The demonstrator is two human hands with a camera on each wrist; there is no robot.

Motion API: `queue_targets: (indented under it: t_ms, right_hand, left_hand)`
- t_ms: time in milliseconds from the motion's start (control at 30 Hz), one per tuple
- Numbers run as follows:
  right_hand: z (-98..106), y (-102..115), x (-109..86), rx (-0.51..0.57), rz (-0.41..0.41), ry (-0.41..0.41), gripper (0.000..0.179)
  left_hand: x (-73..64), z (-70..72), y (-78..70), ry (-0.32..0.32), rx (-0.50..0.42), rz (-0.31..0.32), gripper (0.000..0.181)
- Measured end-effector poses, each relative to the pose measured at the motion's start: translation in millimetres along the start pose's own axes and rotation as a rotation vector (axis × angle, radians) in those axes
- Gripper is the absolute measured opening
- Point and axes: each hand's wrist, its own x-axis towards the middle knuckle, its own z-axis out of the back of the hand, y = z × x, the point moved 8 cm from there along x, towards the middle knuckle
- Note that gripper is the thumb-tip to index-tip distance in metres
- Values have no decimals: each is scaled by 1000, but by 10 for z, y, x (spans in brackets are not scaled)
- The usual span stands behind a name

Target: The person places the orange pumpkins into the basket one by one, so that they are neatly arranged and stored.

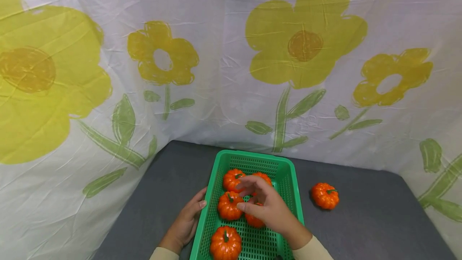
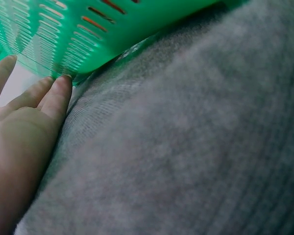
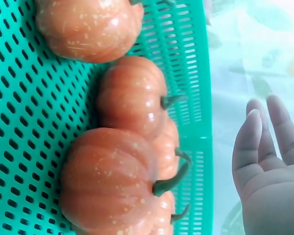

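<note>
Several small orange pumpkins with green stems, among them a front pumpkin (image 1: 225,243) and a middle pumpkin (image 1: 229,206), lie in a green perforated plastic basket (image 1: 296,196). Above them hovers my right hand (image 1: 265,206), its fingers loosely bent and nothing between them; it partly hides the pumpkins beneath. In the right wrist view that hand (image 3: 272,181) appears apart from the nearest pumpkin (image 3: 108,181). At the basket's left side is my left hand (image 1: 185,220). The left wrist view shows its fingertips (image 2: 63,83) against the lower basket wall, the fingers fairly straight.
One more pumpkin (image 1: 325,196) sits outside the basket, to its right, on the dark grey tabletop (image 1: 375,216). A white cloth with printed yellow flowers (image 1: 223,71) hangs behind and beside the table.
</note>
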Motion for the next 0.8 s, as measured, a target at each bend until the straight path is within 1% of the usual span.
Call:
queue_targets:
  t_ms: [100, 267, 333, 533, 633, 800]
  right_hand:
    - [68, 19, -21, -15, 11, -36, 51]
    - [211, 45, -66, -15, 26, -87, 53]
    - [282, 46, -87, -11, 20, -110, 54]
    - [488, 43, -163, -30, -1, -188, 56]
    - [562, 60, -182, -53, 13, -210, 56]
    - [659, 119, -201, -70, 47, -229, 54]
  left_hand:
    - [-1, 5, 1, -1, -5, 0, 70]
    - [7, 2, 5, 23, -6, -10, 70]
    - [11, 1, 6, 31, -4, -15, 70]
    - [10, 15, 16, 16, -2, -19, 70]
    - [7, 17, 18, 11, -10, -19, 70]
    - [14, 5, 7, 21, -8, -25, 69]
